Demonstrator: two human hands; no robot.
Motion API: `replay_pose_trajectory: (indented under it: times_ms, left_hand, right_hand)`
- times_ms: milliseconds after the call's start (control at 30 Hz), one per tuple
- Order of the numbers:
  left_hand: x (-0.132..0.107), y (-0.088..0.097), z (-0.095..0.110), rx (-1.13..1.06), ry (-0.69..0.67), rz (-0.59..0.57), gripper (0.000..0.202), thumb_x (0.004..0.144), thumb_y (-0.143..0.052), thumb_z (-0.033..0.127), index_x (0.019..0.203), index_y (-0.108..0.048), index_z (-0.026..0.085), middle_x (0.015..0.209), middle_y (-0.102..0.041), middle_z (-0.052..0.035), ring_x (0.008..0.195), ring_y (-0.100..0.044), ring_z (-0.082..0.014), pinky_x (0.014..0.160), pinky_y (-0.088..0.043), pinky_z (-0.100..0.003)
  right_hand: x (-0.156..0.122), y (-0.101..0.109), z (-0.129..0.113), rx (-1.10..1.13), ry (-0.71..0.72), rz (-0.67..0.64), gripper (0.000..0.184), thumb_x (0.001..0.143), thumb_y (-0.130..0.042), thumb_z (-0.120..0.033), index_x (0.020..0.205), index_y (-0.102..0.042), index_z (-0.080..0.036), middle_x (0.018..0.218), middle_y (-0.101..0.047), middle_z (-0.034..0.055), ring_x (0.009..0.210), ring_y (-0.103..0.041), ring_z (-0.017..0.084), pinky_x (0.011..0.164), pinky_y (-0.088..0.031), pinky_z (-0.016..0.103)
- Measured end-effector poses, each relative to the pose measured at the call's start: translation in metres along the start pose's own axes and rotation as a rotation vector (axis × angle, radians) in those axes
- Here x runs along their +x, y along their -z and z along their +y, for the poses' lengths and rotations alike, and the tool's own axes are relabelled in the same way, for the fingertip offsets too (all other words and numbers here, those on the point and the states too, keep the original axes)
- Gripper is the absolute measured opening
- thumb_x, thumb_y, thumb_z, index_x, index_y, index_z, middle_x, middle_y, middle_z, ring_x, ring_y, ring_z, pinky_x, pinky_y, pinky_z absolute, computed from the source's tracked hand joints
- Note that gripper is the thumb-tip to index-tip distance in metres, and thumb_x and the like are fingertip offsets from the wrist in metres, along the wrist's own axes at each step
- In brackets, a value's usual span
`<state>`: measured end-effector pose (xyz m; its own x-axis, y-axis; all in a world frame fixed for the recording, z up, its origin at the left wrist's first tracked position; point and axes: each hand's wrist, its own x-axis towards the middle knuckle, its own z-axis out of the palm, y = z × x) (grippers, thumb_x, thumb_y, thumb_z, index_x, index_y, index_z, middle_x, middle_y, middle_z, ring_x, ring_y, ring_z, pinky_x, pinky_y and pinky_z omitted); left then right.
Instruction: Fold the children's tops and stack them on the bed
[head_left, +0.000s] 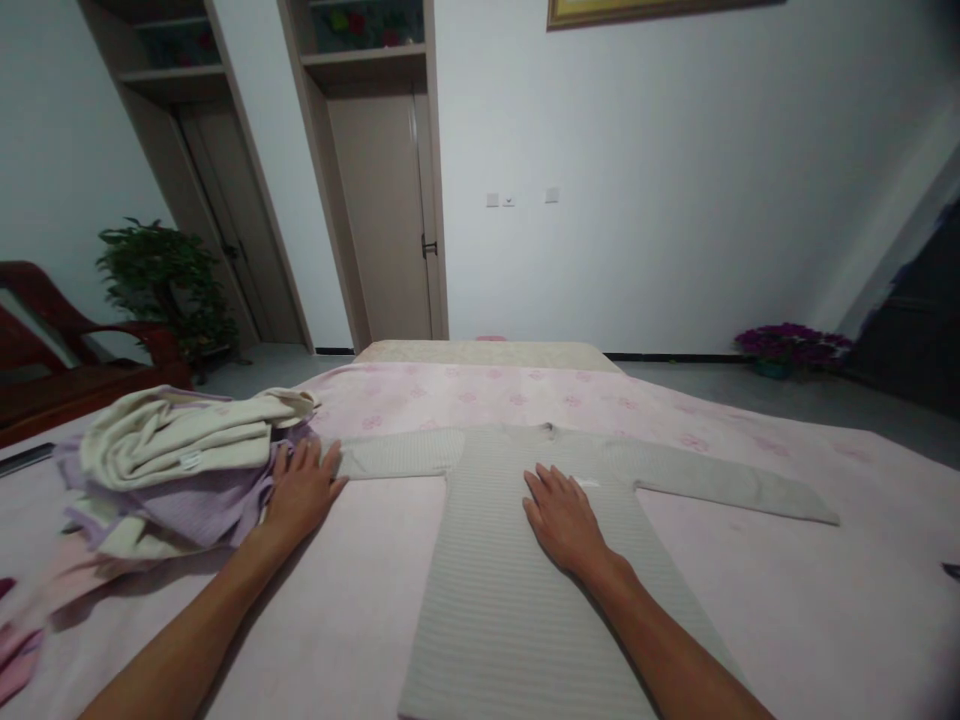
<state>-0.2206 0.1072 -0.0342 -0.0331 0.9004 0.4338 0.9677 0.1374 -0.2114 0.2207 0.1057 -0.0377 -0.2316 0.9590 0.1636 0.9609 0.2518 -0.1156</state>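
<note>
A pale grey striped long-sleeved shirt (517, 590) lies spread flat with both sleeves stretched out sideways. My right hand (564, 520) rests palm down on its chest, fingers extended. At the end of the left-hand sleeve, my left hand (304, 488) lies flat with fingers spread, over the cuff and against the edge of a heap of clothes (172, 440). Cream and lilac garments make up that heap. The cuff under my left hand is hidden.
A pink patterned cloth (330, 610) covers the surface beneath. Pink fabric (19, 660) lies at the lower left edge. Beyond stand a wooden chair (82, 330), a leafy plant (161, 280), a door (382, 210) and a pot of purple flowers (791, 343).
</note>
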Motion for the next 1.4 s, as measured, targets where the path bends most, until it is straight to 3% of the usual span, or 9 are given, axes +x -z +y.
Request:
replay_pose_trajectory:
  times_ms: [167, 533, 667, 767, 867, 933, 1033, 1200, 1400]
  left_hand:
    - [-0.008, 0.0, -0.041, 0.029, 0.015, -0.053, 0.058, 0.092, -0.049, 0.025, 0.15, -0.041, 0.019, 0.148, -0.045, -0.0163, 0.146, -0.028, -0.0304, 0.106, -0.041, -0.04]
    - [0.015, -0.004, -0.072, 0.037, 0.089, -0.155, 0.053, 0.091, -0.039, 0.014, 0.143, -0.05, 0.013, 0.131, -0.059, -0.0205, 0.133, -0.041, -0.0355, 0.094, -0.046, -0.046]
    - [0.027, 0.008, -0.063, 0.065, 0.104, -0.188, 0.044, 0.089, -0.043, 0.015, 0.128, -0.062, 0.01, 0.118, -0.066, -0.021, 0.121, -0.052, -0.037, 0.1, -0.038, -0.053]
    - [0.04, 0.022, -0.034, 0.075, 0.095, -0.145, 0.041, 0.09, -0.043, 0.015, 0.123, -0.066, 0.01, 0.121, -0.065, -0.022, 0.123, -0.051, -0.0402, 0.107, -0.025, -0.064]
    - [0.053, 0.035, 0.016, 0.01, -0.006, -0.103, 0.045, 0.089, -0.041, 0.012, 0.127, -0.065, 0.016, 0.139, -0.057, -0.0168, 0.136, -0.042, -0.037, 0.114, -0.018, -0.06]
    - [0.061, 0.04, 0.059, -0.205, -0.138, -0.152, 0.048, 0.089, -0.039, 0.009, 0.13, -0.063, 0.011, 0.145, -0.053, -0.0181, 0.137, -0.042, -0.0356, 0.117, -0.019, -0.057]
    - [0.069, 0.039, 0.132, -0.324, -0.299, -0.195, 0.047, 0.096, -0.039, 0.019, 0.139, -0.057, 0.018, 0.148, -0.053, -0.0069, 0.139, -0.044, -0.0223, 0.117, -0.029, -0.037]
    - [0.077, 0.027, 0.24, -0.444, -0.518, -0.23, 0.055, 0.103, -0.033, 0.043, 0.149, -0.043, 0.015, 0.156, -0.04, -0.0103, 0.146, -0.033, -0.0221, 0.119, -0.027, -0.035]
    - [0.094, 0.009, 0.285, -0.445, -0.504, -0.266, 0.067, 0.101, -0.031, 0.054, 0.153, -0.033, 0.012, 0.162, -0.026, -0.0161, 0.15, -0.024, -0.0313, 0.119, -0.022, -0.047]
  right_hand:
    - [0.001, -0.003, 0.002, -0.005, 0.006, 0.005, 0.053, 0.1, -0.035, -0.038, 0.148, -0.046, -0.018, 0.158, -0.037, 0.0104, 0.147, -0.027, 0.028, 0.12, -0.014, 0.046]
    - [0.0, -0.004, 0.005, 0.013, 0.03, 0.003, 0.053, 0.1, -0.036, -0.038, 0.147, -0.047, -0.018, 0.157, -0.038, 0.0115, 0.147, -0.028, 0.028, 0.12, -0.014, 0.047]
    - [-0.001, -0.004, 0.003, 0.023, 0.028, 0.005, 0.053, 0.1, -0.036, -0.038, 0.148, -0.046, -0.017, 0.157, -0.037, 0.0126, 0.147, -0.027, 0.029, 0.12, -0.014, 0.047]
    - [-0.002, -0.003, 0.001, 0.014, 0.024, 0.018, 0.053, 0.1, -0.035, -0.036, 0.148, -0.045, -0.017, 0.158, -0.037, 0.0127, 0.147, -0.027, 0.03, 0.12, -0.014, 0.048]
    - [-0.002, -0.004, -0.001, 0.002, 0.015, 0.02, 0.053, 0.1, -0.034, -0.036, 0.149, -0.045, -0.018, 0.158, -0.036, 0.0126, 0.148, -0.026, 0.03, 0.12, -0.013, 0.049]
    - [-0.002, -0.004, -0.001, 0.0, 0.009, 0.014, 0.053, 0.1, -0.034, -0.036, 0.149, -0.044, -0.018, 0.159, -0.035, 0.0121, 0.148, -0.026, 0.03, 0.12, -0.013, 0.049]
    - [-0.002, -0.003, -0.002, 0.0, 0.006, 0.012, 0.053, 0.101, -0.034, -0.037, 0.15, -0.044, -0.019, 0.159, -0.035, 0.0111, 0.148, -0.026, 0.03, 0.12, -0.012, 0.048]
    - [-0.005, 0.002, -0.003, 0.011, 0.004, 0.007, 0.053, 0.101, -0.034, -0.038, 0.15, -0.043, -0.019, 0.159, -0.035, 0.0107, 0.148, -0.026, 0.03, 0.12, -0.012, 0.047]
    - [-0.005, 0.004, -0.002, 0.04, 0.006, 0.006, 0.053, 0.101, -0.033, -0.038, 0.15, -0.043, -0.019, 0.159, -0.035, 0.0113, 0.148, -0.025, 0.03, 0.12, -0.011, 0.049]
